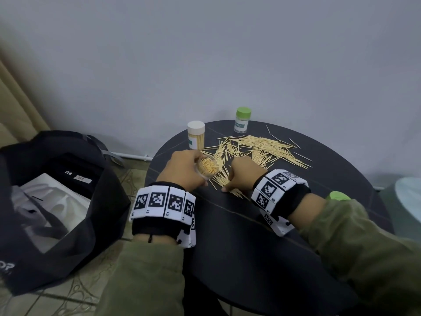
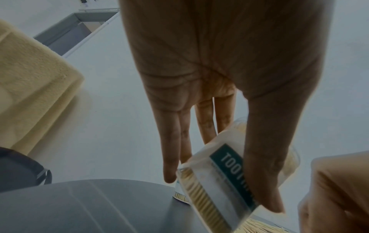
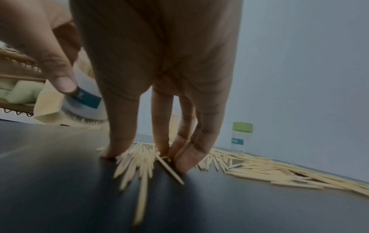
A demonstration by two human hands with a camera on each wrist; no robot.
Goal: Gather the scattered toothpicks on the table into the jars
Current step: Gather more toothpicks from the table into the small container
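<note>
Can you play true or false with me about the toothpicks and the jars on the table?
1. The left hand holds an open jar with toothpicks inside. True.
2. The jar with the green lid lies on its side. False: it stands upright at the back of the table.
3. The right hand has its fingertips down on the scattered toothpicks. True.
4. The jar with the white lid is empty. False: it is full of toothpicks.
5. All the toothpicks are already off the table. False: many are spread out there.
</note>
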